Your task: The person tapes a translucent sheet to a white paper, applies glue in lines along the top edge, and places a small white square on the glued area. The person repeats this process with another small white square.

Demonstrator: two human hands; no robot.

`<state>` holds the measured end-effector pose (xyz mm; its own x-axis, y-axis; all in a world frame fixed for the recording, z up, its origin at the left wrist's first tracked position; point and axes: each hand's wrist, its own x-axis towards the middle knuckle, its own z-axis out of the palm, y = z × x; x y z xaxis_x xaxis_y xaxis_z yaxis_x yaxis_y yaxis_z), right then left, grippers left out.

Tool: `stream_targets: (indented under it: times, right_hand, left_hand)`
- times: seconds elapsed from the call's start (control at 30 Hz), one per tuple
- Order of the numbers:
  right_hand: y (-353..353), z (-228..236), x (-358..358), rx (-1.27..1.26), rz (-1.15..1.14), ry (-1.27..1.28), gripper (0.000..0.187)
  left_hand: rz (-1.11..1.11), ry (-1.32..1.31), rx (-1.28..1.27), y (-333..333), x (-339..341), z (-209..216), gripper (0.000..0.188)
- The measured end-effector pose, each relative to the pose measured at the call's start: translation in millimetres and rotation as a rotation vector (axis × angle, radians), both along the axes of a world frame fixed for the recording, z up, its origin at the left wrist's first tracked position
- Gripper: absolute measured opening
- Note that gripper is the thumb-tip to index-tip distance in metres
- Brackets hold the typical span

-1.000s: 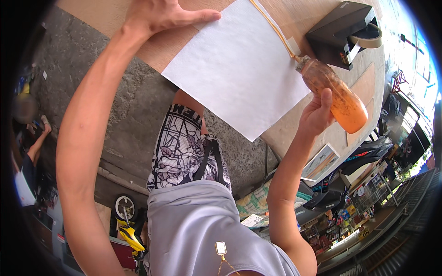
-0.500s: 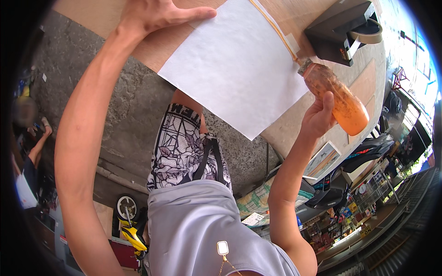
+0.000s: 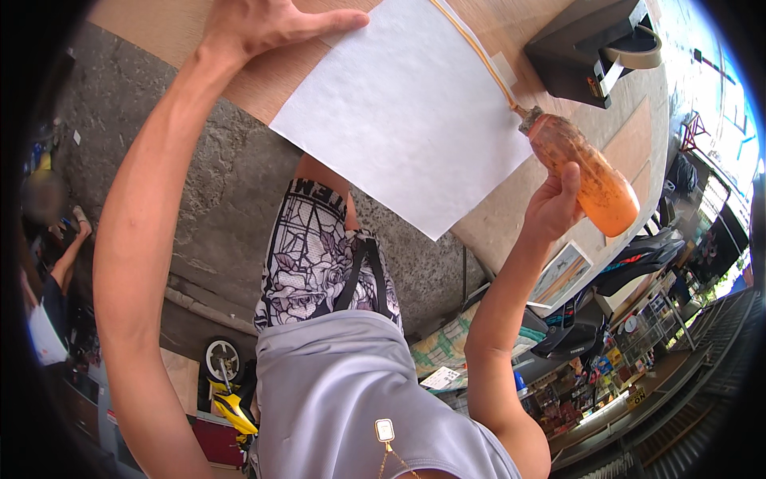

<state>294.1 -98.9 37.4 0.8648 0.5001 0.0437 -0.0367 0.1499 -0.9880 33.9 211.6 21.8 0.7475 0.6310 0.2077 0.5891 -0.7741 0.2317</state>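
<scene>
My left hand (image 3: pixel 259 25) lies at the far left of a large white sheet (image 3: pixel 407 120). Its thumb is stretched out over the sheet's edge; the other fingers run out of the picture. In my right hand (image 3: pixel 556 203) is a smeared orange squeeze bottle (image 3: pixel 586 172), tilted with its narrow nozzle pointing away to the far left. The nozzle tip is at the sheet's right edge, at the near end of a yellowish-brown line of glue (image 3: pixel 479 54) that follows this edge. Whether the tip touches the paper, I cannot tell.
The sheet lies on a wooden table (image 3: pixel 307 76), its near corner overhanging the table's edge. A black tape dispenser (image 3: pixel 562 56) stands at the far right. A framed picture (image 3: pixel 561 275) lies near the right edge. Further off are a motorbike (image 3: pixel 586 339), a yellow bicycle (image 3: pixel 233 411) and a person at far left.
The bottle has moved slightly toward the sheet's near right corner, and the glue line reaches a little further along the edge. My left hand stays in place on the sheet.
</scene>
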Motion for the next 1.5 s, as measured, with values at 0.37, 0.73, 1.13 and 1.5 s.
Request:
stream_targets:
  times: [0.37, 0.73, 1.13, 1.5]
  right_hand:
    - [-13, 4, 7, -0.040, -0.024, 0.002, 0.054]
    - [-29, 1, 16, -0.065, -0.038, -0.058, 0.045]
    - [-41, 4, 20, -0.083, -0.065, -0.074, 0.046]
    - [-51, 6, 21, -0.077, -0.088, -0.055, 0.045]
  left_hand:
    - [-0.031, -0.056, 0.026, 1, 2, -1, 0.086]
    - [-0.006, 0.011, -0.002, 1, 2, -2, 0.089]
    - [-0.015, -0.012, 0.018, 2, 3, -2, 0.089]
    - [-0.014, -0.012, 0.022, 4, 2, -3, 0.087]
